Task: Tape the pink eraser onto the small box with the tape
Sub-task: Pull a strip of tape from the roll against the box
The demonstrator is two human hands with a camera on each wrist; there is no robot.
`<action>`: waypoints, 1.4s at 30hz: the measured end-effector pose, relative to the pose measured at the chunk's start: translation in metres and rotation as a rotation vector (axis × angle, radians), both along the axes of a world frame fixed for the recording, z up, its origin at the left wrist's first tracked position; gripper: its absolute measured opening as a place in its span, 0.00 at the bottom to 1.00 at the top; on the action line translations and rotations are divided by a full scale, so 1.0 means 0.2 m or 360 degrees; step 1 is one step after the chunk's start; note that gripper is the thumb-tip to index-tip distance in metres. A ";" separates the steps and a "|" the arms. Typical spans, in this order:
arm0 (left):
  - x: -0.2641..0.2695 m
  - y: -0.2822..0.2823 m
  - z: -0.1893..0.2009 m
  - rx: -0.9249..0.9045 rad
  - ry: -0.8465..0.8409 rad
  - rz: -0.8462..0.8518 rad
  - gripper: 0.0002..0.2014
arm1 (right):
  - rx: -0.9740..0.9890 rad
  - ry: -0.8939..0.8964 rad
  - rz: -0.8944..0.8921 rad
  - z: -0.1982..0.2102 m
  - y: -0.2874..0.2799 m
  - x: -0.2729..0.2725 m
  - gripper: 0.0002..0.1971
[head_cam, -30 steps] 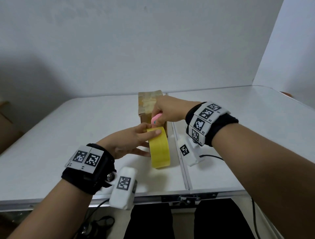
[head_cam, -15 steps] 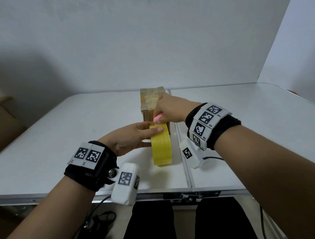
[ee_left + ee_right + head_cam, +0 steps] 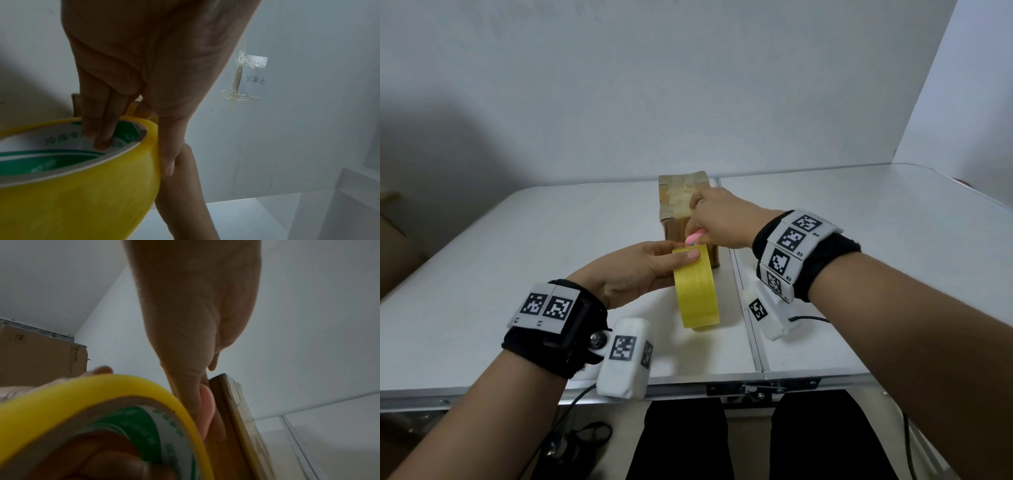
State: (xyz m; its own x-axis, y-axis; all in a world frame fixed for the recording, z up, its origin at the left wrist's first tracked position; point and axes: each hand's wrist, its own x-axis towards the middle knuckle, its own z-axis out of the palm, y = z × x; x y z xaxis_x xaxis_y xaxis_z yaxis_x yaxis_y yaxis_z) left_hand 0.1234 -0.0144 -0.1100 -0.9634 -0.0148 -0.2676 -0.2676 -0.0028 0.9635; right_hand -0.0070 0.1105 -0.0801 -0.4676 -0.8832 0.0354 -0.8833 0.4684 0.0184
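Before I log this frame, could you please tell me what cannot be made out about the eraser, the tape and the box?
- Pink eraser: mostly covered by the right hand in the head view; a blurred sliver in the right wrist view.
- Tape roll: any free end is hidden by the left hand; cut off by the left wrist view's edge.
- Small box: the front face is behind both hands; eraser contact unclear.

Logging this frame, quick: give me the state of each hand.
Left hand: grips the yellow tape roll, fingers inside its core.
Right hand: pinches the pink eraser against the small box.
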 end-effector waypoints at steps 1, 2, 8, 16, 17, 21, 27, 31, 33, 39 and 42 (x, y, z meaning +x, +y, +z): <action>0.00 0.00 0.00 -0.0001 -0.0002 -0.0007 0.27 | 0.0031 -0.0008 -0.0008 0.01 0.00 0.01 0.13; 0.00 0.00 0.00 -0.0007 -0.0005 -0.0011 0.27 | 0.0066 -0.0019 -0.0014 0.03 -0.01 0.02 0.14; -0.01 -0.01 0.01 0.0000 -0.0025 -0.0008 0.26 | 0.0096 -0.0213 0.0041 0.06 -0.01 0.02 0.14; -0.02 -0.01 0.02 0.0006 -0.0041 -0.0020 0.26 | 0.0163 -0.0059 0.0016 0.05 -0.04 0.03 0.14; -0.02 -0.01 0.02 -0.0002 -0.0042 -0.0026 0.26 | 0.0195 -0.0029 0.0005 0.05 -0.05 0.03 0.14; -0.03 -0.01 0.02 -0.0007 -0.0046 -0.0023 0.26 | 0.0280 0.0014 -0.0017 0.05 -0.07 0.02 0.16; -0.04 -0.02 0.03 -0.0031 -0.0061 -0.0022 0.25 | 0.0181 -0.0155 0.0083 0.08 -0.02 0.00 0.10; -0.03 -0.03 0.04 -0.0063 -0.0069 -0.0037 0.27 | 0.0218 -0.0216 0.0048 0.09 -0.03 0.01 0.11; -0.03 -0.03 0.04 -0.0084 -0.0079 -0.0054 0.27 | 0.0275 -0.0232 0.0029 0.10 -0.04 0.00 0.11; -0.03 -0.03 0.07 -0.0131 -0.0125 -0.0121 0.27 | 0.0463 0.0027 0.0024 0.06 -0.07 0.03 0.10; -0.03 -0.01 0.08 -0.0143 -0.0148 -0.0190 0.26 | 0.0550 0.0142 0.0044 0.02 -0.05 0.03 0.09</action>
State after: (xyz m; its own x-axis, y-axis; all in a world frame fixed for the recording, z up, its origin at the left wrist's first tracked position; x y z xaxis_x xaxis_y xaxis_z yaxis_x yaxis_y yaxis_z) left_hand 0.1182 -0.0158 -0.0947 -0.9310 0.0707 -0.3582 -0.3486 0.1191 0.9297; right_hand -0.0011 0.1009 -0.0769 -0.4519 -0.8625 -0.2279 -0.8834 0.3970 0.2491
